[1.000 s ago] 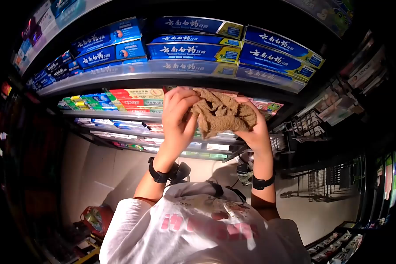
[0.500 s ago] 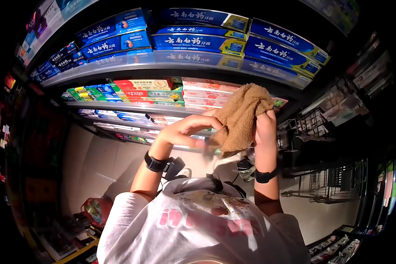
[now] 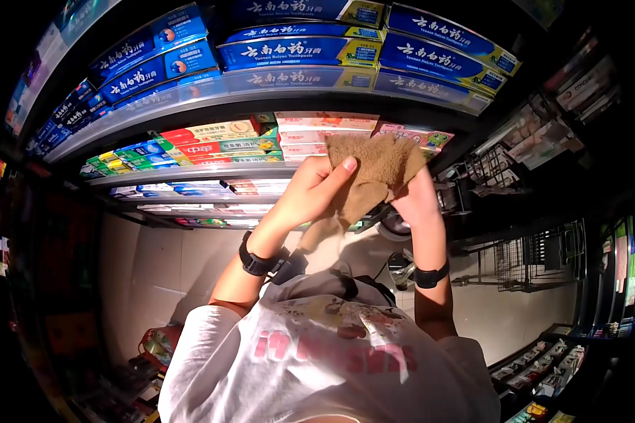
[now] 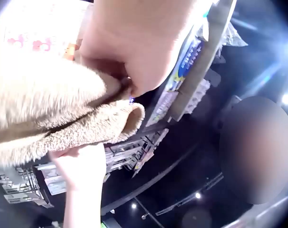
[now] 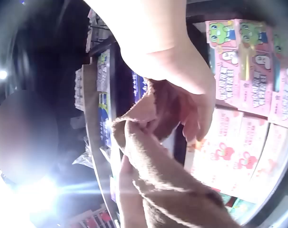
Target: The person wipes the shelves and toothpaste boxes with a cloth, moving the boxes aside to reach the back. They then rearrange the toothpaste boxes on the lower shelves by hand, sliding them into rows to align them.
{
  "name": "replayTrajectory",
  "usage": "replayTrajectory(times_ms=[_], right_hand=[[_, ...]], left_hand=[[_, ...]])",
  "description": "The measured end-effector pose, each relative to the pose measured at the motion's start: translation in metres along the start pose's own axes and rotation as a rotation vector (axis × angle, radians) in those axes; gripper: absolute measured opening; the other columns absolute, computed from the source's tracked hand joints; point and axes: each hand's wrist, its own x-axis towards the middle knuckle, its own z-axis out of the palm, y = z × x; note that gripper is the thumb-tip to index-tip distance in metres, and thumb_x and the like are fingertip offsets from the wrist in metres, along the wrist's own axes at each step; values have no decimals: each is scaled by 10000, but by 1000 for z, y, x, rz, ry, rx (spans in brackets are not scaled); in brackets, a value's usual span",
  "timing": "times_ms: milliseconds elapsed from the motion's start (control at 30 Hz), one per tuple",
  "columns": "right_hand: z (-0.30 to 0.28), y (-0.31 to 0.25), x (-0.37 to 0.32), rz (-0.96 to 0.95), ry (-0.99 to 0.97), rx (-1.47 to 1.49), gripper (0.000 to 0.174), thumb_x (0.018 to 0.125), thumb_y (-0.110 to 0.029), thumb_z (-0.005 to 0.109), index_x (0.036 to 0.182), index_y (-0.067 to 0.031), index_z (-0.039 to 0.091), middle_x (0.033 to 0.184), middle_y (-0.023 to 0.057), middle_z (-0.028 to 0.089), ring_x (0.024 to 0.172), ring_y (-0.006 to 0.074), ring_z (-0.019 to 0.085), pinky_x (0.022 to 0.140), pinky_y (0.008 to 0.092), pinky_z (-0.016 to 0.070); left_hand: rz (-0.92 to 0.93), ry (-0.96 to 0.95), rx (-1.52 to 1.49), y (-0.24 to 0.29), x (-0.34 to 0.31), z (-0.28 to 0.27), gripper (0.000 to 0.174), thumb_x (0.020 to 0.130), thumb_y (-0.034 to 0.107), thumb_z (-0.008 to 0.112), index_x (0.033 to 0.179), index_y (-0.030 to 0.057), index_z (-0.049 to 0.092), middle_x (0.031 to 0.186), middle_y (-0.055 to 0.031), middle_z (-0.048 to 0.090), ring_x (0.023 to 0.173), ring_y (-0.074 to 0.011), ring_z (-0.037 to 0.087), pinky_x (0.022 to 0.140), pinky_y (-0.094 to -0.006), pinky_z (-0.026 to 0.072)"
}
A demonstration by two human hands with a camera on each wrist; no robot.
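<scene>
A brown terry towel [image 3: 374,158], partly folded, is held up between both hands in front of the lower shelves. My left hand [image 3: 309,192] grips its left side, with the thumb laid over the front of the cloth. On the other side my right hand [image 3: 418,201] holds the right part, its fingers mostly hidden by the towel in the head view. A blurred loose end of the towel hangs below the left hand. The right wrist view shows the right hand's curled fingers [image 5: 194,116] at a fold of the towel [image 5: 158,166].
Blue toothpaste boxes [image 3: 293,53] fill the shelf above the hands. Behind the towel, pink boxes [image 3: 324,121] and red and green boxes [image 3: 215,144] line a lower shelf. Hanging racks stand at the right, near a wire cart [image 3: 522,261]. A red basket [image 3: 164,342] sits on the floor at left.
The towel went from a crumpled bundle to a hanging fold, then to a flatter, spread shape. My left hand, low beside the cloth half a second ago, now has its thumb on top.
</scene>
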Motion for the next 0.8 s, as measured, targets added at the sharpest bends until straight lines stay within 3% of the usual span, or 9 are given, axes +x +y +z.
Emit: replayTrajectory(times_ms=[67, 133, 233, 267, 367, 433, 533, 667, 800], right_hand=[[-10, 17, -10, 187, -28, 13, 532, 937, -474, 282, 1292, -95, 396, 1272, 98, 464, 1151, 250, 475, 940, 409, 412], [-41, 31, -10, 340, -438, 91, 753, 859, -626, 297, 1356, -60, 287, 1324, 146, 406, 1200, 323, 416, 994, 473, 335], [-21, 40, -29, 180, -566, 235, 1059, 697, -814, 310, 1402, -39, 159, 1351, 175, 358, 1252, 308, 350, 1029, 461, 269], [-8, 37, -34, 116, -494, 98, 1177, 611, -806, 479, 1409, -30, 97, 1363, 176, 339, 1251, 300, 347, 1031, 452, 267], [4, 51, -29, -37, -417, -267, 932, 694, -349, 762, 1366, -20, 207, 1222, 109, 458, 1140, 191, 445, 966, 347, 345], [0, 64, -26, 8, -224, -350, 337, 804, -38, 621, 1117, 7, 505, 970, 11, 584, 911, 93, 554, 803, 250, 445], [-20, 63, -25, -48, -95, -442, 219, 819, -24, 584, 1034, 16, 576, 935, 17, 611, 831, 90, 568, 784, 242, 449], [-50, 62, -37, -90, 125, -237, 234, 871, -94, 501, 1080, -4, 553, 1075, 37, 576, 985, 113, 521, 856, 289, 406], [-56, 50, -37, 125, 97, 84, 294, 897, -135, 490, 1162, -6, 488, 1124, 39, 553, 1060, 132, 498, 911, 319, 383]], left_hand=[[252, 104, 256, 7, 3, 2, 411, 932, 271, 453, 630, -5, 487, 520, -74, 443, 479, -184, 423, 460, -322, 358], [318, 144, 353, 13, 3, 1, 409, 920, 264, 470, 622, -14, 502, 523, -117, 459, 471, -246, 454, 461, -343, 371], [449, 404, 971, 21, 4, -2, 418, 853, 263, 552, 534, -6, 525, 558, -158, 493, 534, -333, 527, 477, -414, 391], [420, 377, 941, 20, 7, -4, 423, 852, 269, 555, 533, -6, 520, 553, -159, 490, 524, -339, 515, 469, -408, 386], [339, 286, 801, 3, 13, -10, 432, 867, 283, 543, 547, -6, 519, 542, -130, 502, 495, -305, 511, 451, -374, 380], [286, 216, 695, -3, 12, -11, 438, 883, 291, 529, 563, -7, 522, 536, -99, 518, 475, -265, 518, 442, -346, 379], [-25, 190, -154, -20, 8, -21, 430, 952, 331, 421, 709, 25, 600, 614, 29, 575, 510, -65, 485, 449, -257, 372], [-104, 116, -656, -45, -10, -48, 386, 963, 327, 372, 1052, -9, 540, 985, -90, 609, 893, -140, 588, 803, -272, 460], [-166, 56, -816, -63, -26, -59, 343, 879, 147, 555, 1165, -11, 450, 1124, -102, 544, 1045, -186, 536, 914, -332, 424]])
